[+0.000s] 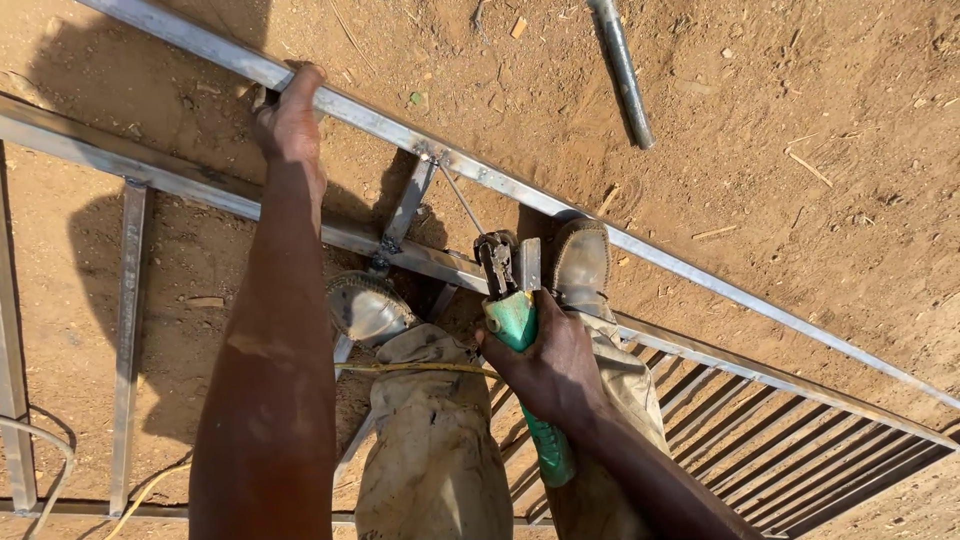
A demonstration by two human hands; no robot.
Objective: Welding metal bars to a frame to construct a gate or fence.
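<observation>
My left hand (290, 118) grips the upper steel rail (700, 275) of a welded metal frame lying on the dirt. In my right hand (550, 365) is a green-handled welding electrode holder (512, 300). Its jaws clamp a thin welding rod (462, 200), whose tip touches the joint where a short crossbar (408, 205) meets the upper rail. Both my shoes (365, 305) stand on the frame next to the lower rail (180, 178).
A loose grey pipe (625, 70) lies on the ground above the frame. Several parallel thin bars (800, 450) fill the frame at the lower right. A cable (45, 440) loops at the lower left. Dirt with twigs and small debris surrounds everything.
</observation>
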